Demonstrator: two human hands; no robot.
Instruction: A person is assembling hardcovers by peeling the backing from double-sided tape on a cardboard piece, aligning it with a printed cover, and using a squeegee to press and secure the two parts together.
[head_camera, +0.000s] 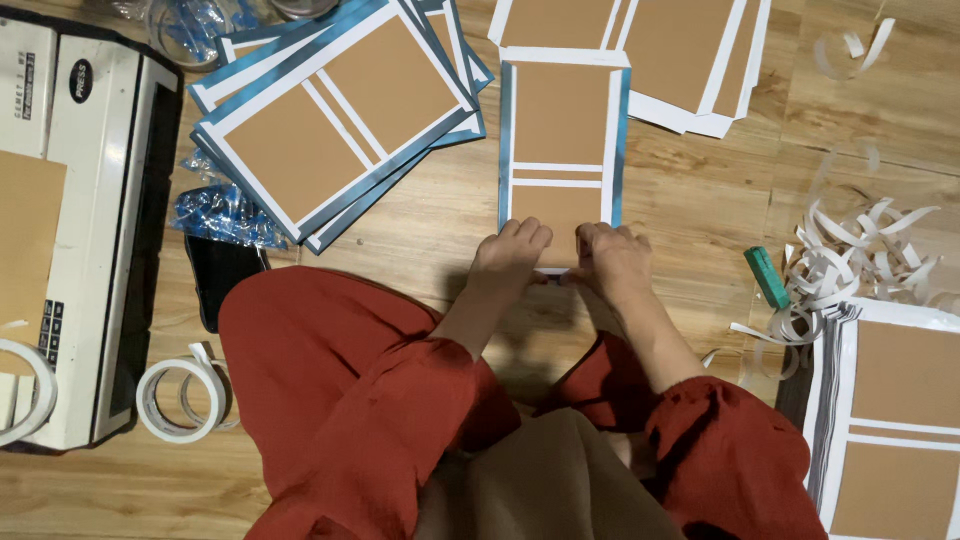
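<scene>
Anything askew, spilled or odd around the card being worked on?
Both hands, left hand and right hand, press the card's near edge. White paper strips lie loosely heaped on the floor at right; the blue-edged stack is fanned unevenly.

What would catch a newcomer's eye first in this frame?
Both hands, the left hand and right hand, press the near edge of a brown card with white strips and blue border at centre on the wooden floor. A fanned stack of similar cards lies upper left, and curled white backing strips pile at right.
</scene>
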